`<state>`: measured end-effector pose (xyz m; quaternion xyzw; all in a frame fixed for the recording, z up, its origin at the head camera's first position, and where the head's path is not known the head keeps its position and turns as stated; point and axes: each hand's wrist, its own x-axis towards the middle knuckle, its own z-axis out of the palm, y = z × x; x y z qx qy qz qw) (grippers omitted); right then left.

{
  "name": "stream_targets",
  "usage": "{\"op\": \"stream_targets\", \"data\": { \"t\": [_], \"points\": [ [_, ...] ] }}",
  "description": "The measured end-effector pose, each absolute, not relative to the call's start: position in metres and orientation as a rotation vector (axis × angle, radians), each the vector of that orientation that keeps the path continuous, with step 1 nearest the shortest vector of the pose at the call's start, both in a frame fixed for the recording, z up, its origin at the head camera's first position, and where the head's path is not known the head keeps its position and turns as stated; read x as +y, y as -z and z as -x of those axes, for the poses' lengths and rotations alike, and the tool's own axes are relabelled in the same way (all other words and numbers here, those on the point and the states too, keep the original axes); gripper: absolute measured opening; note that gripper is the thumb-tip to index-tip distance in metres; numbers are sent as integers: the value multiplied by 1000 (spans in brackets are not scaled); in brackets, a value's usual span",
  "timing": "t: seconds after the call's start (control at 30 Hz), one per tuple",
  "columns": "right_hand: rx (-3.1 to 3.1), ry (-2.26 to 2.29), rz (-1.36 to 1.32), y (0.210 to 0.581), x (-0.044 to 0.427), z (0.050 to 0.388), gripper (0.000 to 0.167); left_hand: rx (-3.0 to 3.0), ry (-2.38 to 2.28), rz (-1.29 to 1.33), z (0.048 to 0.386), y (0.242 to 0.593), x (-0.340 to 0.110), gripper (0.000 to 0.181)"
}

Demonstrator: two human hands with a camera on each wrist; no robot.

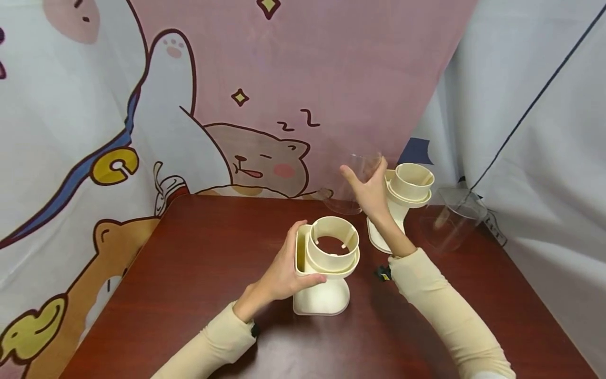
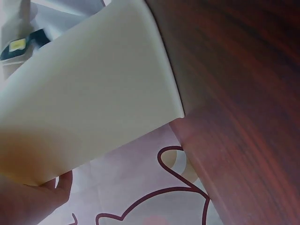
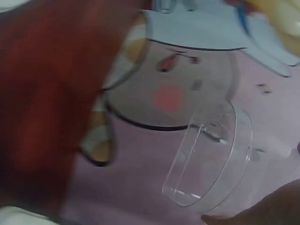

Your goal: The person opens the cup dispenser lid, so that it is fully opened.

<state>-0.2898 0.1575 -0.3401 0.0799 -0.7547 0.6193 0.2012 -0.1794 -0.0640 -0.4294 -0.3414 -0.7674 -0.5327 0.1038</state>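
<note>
My left hand (image 1: 286,273) grips a cream plastic stand (image 1: 326,297) by its boxy left side. This stand is upright on the table, with a round open collar on top and a flared foot. In the left wrist view, its smooth wall (image 2: 93,89) fills much of the picture and the fingers (image 2: 63,187) curl at its edge. Beyond the stand, my right hand (image 1: 371,195) holds a clear plastic container (image 1: 347,202) in the air. The right wrist view shows the container's transparent rim (image 3: 211,159) beside the hand (image 3: 272,206), which is partly cut off.
A second cream stand (image 1: 412,192) is upright behind my right forearm. Right of it, another clear container (image 1: 452,221) is on the dark red-brown table (image 1: 203,252). A cartoon-printed cloth (image 1: 369,68) hangs behind the table, and pale cloth (image 1: 544,173) hangs at the right.
</note>
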Motion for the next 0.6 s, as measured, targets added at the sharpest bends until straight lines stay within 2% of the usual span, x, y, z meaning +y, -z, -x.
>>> {"op": "stream_targets", "data": {
  "t": [0.13,0.3,0.6],
  "points": [
    [-2130,-1672,-179,377,156,300,106,-2276,1552,998,180,430,-64,113],
    [-2170,-1614,-154,415,152,304,101,-2300,1540,975,180,430,-63,114],
    [-2314,-1544,-47,445,141,304,107,-2316,1546,941,180,429,-63,115]
  ]
}}
